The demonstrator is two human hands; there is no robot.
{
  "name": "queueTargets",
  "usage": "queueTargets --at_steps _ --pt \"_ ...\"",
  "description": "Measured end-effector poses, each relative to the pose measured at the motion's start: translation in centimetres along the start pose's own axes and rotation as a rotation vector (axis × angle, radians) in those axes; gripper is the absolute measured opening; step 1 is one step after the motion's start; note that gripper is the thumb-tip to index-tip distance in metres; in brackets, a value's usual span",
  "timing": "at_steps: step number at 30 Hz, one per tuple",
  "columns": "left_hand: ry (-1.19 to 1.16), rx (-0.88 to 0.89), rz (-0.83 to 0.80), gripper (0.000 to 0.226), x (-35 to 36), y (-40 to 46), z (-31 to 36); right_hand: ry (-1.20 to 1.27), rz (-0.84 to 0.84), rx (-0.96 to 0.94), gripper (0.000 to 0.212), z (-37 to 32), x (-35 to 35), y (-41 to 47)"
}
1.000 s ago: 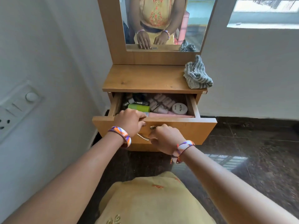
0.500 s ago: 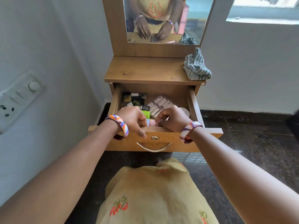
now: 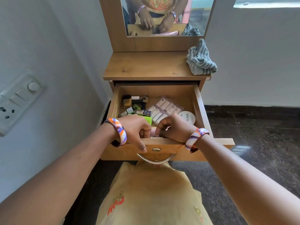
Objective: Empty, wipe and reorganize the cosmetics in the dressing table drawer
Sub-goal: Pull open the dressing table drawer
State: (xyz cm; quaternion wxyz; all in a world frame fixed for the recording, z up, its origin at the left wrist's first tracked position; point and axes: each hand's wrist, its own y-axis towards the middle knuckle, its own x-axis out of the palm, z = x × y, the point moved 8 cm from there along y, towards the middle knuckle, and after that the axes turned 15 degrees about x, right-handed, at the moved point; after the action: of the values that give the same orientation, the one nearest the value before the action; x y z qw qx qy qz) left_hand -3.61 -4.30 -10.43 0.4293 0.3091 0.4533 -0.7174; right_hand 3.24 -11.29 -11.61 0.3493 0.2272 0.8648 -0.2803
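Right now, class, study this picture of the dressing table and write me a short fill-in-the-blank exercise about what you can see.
1. The striped cloth lies on the ____ of the dressing table, at its right end.
2. The drawer is ____.
3. Both hands, left hand and right hand, reach into the ____ of the drawer.
4. The round white tin sits near the drawer's ____ wall.

Missing words: top; open; front; right

Open wooden drawer (image 3: 197, 101) holds nail-polish bottles (image 3: 133, 104), a white jar (image 3: 187, 117) and sachets (image 3: 165, 108).
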Motion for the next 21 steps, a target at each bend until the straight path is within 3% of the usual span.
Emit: queueTargets --at_steps 4,9,12,14,16,21 --pt "-0.024 -0.020 -0.062 0.028 -0.1 0.0 0.2 -0.025 -0.010 0.006 0.012 -0.2 0.1 0.0" --pt "-0.215 -0.071 -0.214 0.023 -0.5 -0.3 -0.8 -0.113 -0.085 -0.026 0.009 -1.5 -0.1 1.1" --pt "-0.280 -0.182 -0.026 0.026 -3.2 0.2 -4.5 -0.029 0.010 -0.063 0.010 -2.9 -1.6 3.2" --pt "-0.106 -0.290 0.198 0.025 -5.7 0.7 -7.7 0.020 0.124 -0.024 0.018 -3.1 -2.3 5.2" --pt "0.046 -0.357 0.298 0.025 -6.6 1.2 -9.5 0.009 0.172 0.030 0.028 -3.0 -2.0 7.1" --pt "0.164 -0.366 0.168 0.031 -3.8 3.8 -11.1 -0.242 0.102 0.088 0.030 -2.4 1.0 10.2"
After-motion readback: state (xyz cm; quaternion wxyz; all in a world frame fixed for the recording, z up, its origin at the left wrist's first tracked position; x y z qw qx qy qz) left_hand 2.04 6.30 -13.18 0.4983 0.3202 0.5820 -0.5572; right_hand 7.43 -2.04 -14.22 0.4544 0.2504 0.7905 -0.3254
